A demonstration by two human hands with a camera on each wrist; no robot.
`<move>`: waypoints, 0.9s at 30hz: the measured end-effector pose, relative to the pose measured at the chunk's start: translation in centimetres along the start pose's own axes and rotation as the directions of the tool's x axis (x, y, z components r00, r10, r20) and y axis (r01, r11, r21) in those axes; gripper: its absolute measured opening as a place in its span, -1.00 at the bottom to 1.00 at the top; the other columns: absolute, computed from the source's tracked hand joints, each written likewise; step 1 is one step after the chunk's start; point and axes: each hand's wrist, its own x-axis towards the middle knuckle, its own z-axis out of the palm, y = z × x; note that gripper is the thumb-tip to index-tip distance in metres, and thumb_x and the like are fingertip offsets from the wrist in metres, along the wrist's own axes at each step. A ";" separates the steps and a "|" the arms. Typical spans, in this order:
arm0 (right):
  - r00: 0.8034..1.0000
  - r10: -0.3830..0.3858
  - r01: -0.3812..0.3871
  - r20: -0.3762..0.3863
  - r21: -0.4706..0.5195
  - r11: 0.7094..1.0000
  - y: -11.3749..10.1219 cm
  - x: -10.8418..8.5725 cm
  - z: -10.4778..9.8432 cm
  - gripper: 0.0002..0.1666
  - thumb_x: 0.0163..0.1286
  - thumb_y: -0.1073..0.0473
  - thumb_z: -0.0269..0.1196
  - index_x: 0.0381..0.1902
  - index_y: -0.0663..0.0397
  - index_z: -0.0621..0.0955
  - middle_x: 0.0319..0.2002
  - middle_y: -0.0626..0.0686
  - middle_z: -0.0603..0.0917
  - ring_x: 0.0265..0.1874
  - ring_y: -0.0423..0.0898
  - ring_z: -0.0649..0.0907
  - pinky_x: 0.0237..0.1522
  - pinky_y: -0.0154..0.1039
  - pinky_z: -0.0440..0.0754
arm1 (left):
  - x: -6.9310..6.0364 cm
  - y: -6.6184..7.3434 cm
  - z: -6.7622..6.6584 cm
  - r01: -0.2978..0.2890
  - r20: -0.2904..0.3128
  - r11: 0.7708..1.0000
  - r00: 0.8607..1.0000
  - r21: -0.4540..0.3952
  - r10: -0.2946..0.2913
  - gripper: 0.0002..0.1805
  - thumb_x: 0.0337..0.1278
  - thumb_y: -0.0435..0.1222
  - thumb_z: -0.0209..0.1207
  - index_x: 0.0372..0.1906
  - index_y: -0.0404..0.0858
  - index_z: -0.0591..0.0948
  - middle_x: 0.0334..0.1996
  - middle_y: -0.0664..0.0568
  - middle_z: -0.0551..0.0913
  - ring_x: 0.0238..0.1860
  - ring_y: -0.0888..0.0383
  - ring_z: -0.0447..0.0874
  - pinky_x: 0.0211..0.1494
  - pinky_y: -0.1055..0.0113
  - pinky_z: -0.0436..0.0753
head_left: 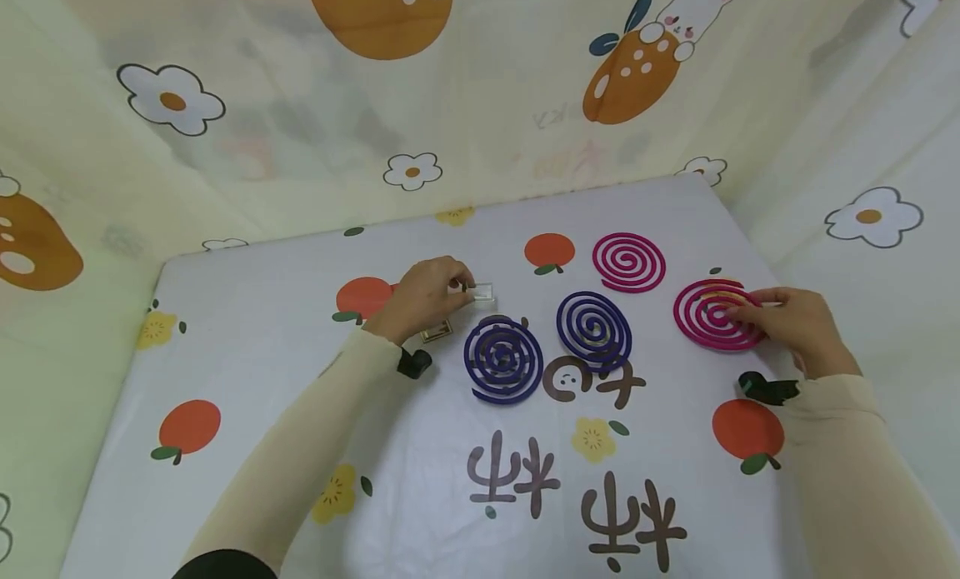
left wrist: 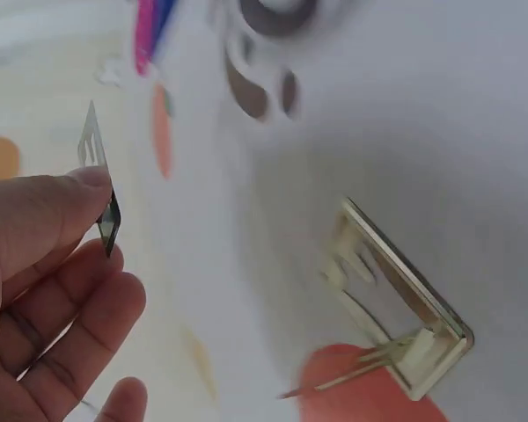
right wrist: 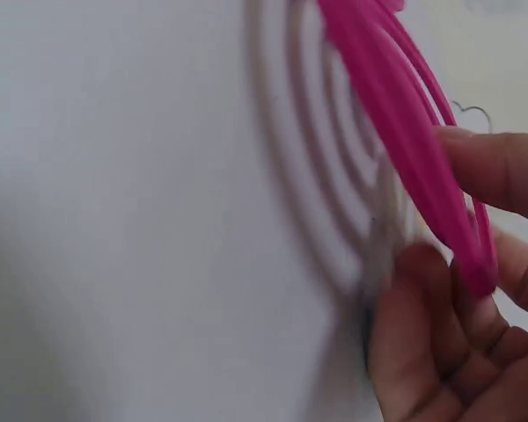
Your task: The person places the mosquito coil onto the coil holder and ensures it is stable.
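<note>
My left hand (head_left: 422,302) pinches a small, thin metal mosquito coil stand (left wrist: 112,215) between thumb and fingers, above the table. A second metal stand (left wrist: 460,341) with a raised rim and bent inner strips lies on the cloth below that hand. On the right, my right hand (head_left: 806,329) grips the edge of a pink mosquito coil (right wrist: 396,132), which is tilted off the table in the right wrist view. Another pink coil (head_left: 628,262) lies farther back. Two dark purple coils, one nearer (head_left: 502,360) and one beside it (head_left: 593,329), lie between my hands.
A white tablecloth (head_left: 285,446) printed with fruit, flowers and brown characters covers the table. Behind it and at both sides hangs a pale patterned curtain (head_left: 495,87). The table's back right corner is close to the right-hand coils.
</note>
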 end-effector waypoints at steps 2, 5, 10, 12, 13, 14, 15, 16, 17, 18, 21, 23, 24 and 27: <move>1.000 0.005 -0.006 0.008 0.042 0.999 0.5 -0.2 0.0 -0.06 0.49 -0.26 0.26 0.46 0.36 0.30 0.25 0.37 0.45 0.06 0.14 0.54 -0.30 -0.40 0.68 | -1.0 0.6 -0.3 -0.017 -0.015 1.000 1.000 -0.026 0.017 -0.82 0.34 -0.27 0.36 -0.03 -0.23 0.76 -0.06 -0.01 0.74 0.00 0.01 0.68 0.08 0.12 0.65; 1.000 0.018 -0.020 0.020 0.113 0.993 1.3 -0.6 0.1 -0.10 0.46 -0.28 0.28 0.41 0.28 0.33 0.33 0.37 0.40 0.02 0.05 0.56 -0.27 -0.40 0.71 | -2.6 1.4 -0.3 -0.049 -0.032 0.997 0.998 -0.064 0.047 -0.80 0.31 -0.27 0.38 -0.03 -0.22 0.76 -0.06 0.02 0.75 0.00 0.01 0.69 0.03 0.15 0.67; 0.999 -0.026 0.016 0.042 0.223 0.975 2.2 -1.6 0.5 -0.39 0.44 -0.19 0.35 0.24 -0.02 0.44 0.04 -0.01 0.65 -0.25 -0.24 0.67 -0.23 -0.29 0.77 | -5.4 3.3 0.4 -0.111 -0.025 0.990 0.994 -0.083 0.110 -0.81 0.26 -0.27 0.43 -0.07 -0.20 0.74 -0.11 0.07 0.78 -0.07 0.09 0.73 -0.05 0.25 0.67; 0.997 -0.041 0.019 0.070 0.282 0.959 2.5 -2.2 0.8 -0.53 0.44 -0.13 0.37 0.16 -0.19 0.46 -0.19 -0.27 0.67 -0.31 -0.30 0.70 -0.23 -0.27 0.77 | -6.5 4.2 1.0 -0.129 -0.010 0.987 0.992 -0.091 0.129 -0.81 0.23 -0.29 0.45 -0.11 -0.20 0.73 -0.16 0.08 0.78 -0.12 0.12 0.73 -0.09 0.30 0.66; 0.995 -0.044 0.014 0.086 0.318 0.948 2.6 -2.5 1.0 -0.57 0.44 -0.11 0.38 0.12 -0.26 0.46 -0.27 -0.37 0.66 -0.31 -0.31 0.71 -0.24 -0.26 0.77 | -7.0 4.6 1.3 -0.138 -0.001 0.986 0.990 -0.093 0.138 -0.81 0.22 -0.29 0.46 -0.12 -0.20 0.73 -0.18 0.08 0.77 -0.14 0.14 0.73 -0.11 0.33 0.66; 0.994 -0.046 0.008 0.100 0.351 0.936 2.8 -2.7 1.3 -0.60 0.43 -0.09 0.39 0.08 -0.32 0.45 -0.32 -0.42 0.67 -0.32 -0.31 0.73 -0.24 -0.26 0.78 | -7.5 5.1 1.7 -0.149 0.004 0.984 0.989 -0.097 0.150 -0.82 0.21 -0.30 0.46 -0.13 -0.20 0.73 -0.20 0.08 0.77 -0.16 0.15 0.74 -0.12 0.34 0.67; 0.992 -0.048 -0.001 0.116 0.392 0.920 2.9 -3.1 1.5 -0.60 0.42 -0.06 0.41 0.07 -0.34 0.45 -0.33 -0.43 0.69 -0.32 -0.30 0.74 -0.25 -0.25 0.78 | -8.0 5.6 2.0 -0.157 0.010 0.982 0.987 -0.104 0.159 -0.82 0.19 -0.31 0.47 -0.14 -0.20 0.73 -0.22 0.08 0.77 -0.18 0.16 0.73 -0.12 0.35 0.68; 0.990 -0.050 -0.012 0.131 0.437 0.900 3.0 -3.4 1.7 -0.59 0.41 -0.03 0.42 0.06 -0.35 0.45 -0.32 -0.42 0.71 -0.31 -0.30 0.75 -0.26 -0.24 0.78 | -8.4 6.0 2.4 -0.165 0.017 0.980 0.986 -0.110 0.168 -0.82 0.18 -0.32 0.48 -0.16 -0.21 0.73 -0.24 0.08 0.76 -0.19 0.17 0.73 -0.13 0.36 0.68; 0.988 -0.056 -0.020 0.143 0.484 0.875 3.1 -3.7 1.9 -0.57 0.40 0.00 0.44 0.07 -0.34 0.45 -0.30 -0.41 0.73 -0.30 -0.29 0.76 -0.26 -0.24 0.78 | -8.8 6.5 2.9 -0.178 0.022 0.977 0.983 -0.114 0.182 -0.83 0.17 -0.33 0.48 -0.16 -0.22 0.74 -0.24 0.07 0.76 -0.20 0.17 0.74 -0.12 0.35 0.69; 0.986 -0.064 -0.027 0.153 0.527 0.850 3.2 -4.1 2.0 -0.56 0.40 0.03 0.44 0.08 -0.32 0.44 -0.28 -0.38 0.74 -0.30 -0.28 0.77 -0.27 -0.23 0.78 | -9.2 6.9 3.3 -0.189 0.029 0.975 0.981 -0.118 0.194 -0.83 0.17 -0.33 0.48 -0.17 -0.23 0.74 -0.25 0.06 0.76 -0.20 0.18 0.73 -0.11 0.35 0.69; 0.980 -0.092 -0.043 0.175 0.647 0.762 3.2 -5.0 2.6 -0.51 0.39 0.15 0.45 0.13 -0.22 0.43 -0.24 -0.27 0.80 -0.30 -0.21 0.79 -0.31 -0.22 0.78 | -10.1 8.0 4.8 -0.218 0.063 0.971 0.972 -0.100 0.225 -0.84 0.18 -0.33 0.47 -0.17 -0.22 0.75 -0.26 0.06 0.75 -0.26 0.22 0.68 -0.15 0.41 0.67; 0.979 -0.104 -0.043 0.176 0.676 0.736 3.0 -5.5 3.0 -0.51 0.40 0.19 0.43 0.14 -0.19 0.43 -0.22 -0.23 0.81 -0.30 -0.18 0.80 -0.32 -0.22 0.78 | -10.5 8.4 5.9 -0.244 0.084 0.968 0.965 -0.065 0.249 -0.85 0.18 -0.33 0.46 -0.18 -0.22 0.75 -0.28 0.07 0.75 -0.31 0.25 0.62 -0.19 0.44 0.63; 0.979 -0.110 -0.038 0.173 0.680 0.732 2.8 -5.7 3.3 -0.51 0.40 0.19 0.43 0.14 -0.18 0.43 -0.22 -0.22 0.81 -0.31 -0.17 0.80 -0.32 -0.23 0.78 | -10.7 8.6 6.4 -0.255 0.093 0.966 0.961 -0.044 0.259 -0.86 0.18 -0.32 0.46 -0.18 -0.21 0.76 -0.29 0.08 0.75 -0.33 0.27 0.58 -0.22 0.47 0.61; 0.979 -0.117 -0.026 0.166 0.675 0.738 2.4 -6.7 3.9 -0.50 0.38 0.17 0.45 0.14 -0.20 0.45 -0.22 -0.22 0.81 -0.31 -0.17 0.80 -0.32 -0.25 0.78 | -10.9 9.1 7.9 -0.284 0.125 0.959 0.951 -0.002 0.282 -0.89 0.16 -0.33 0.45 -0.24 -0.19 0.75 -0.37 0.14 0.71 -0.40 0.32 0.50 -0.32 0.53 0.52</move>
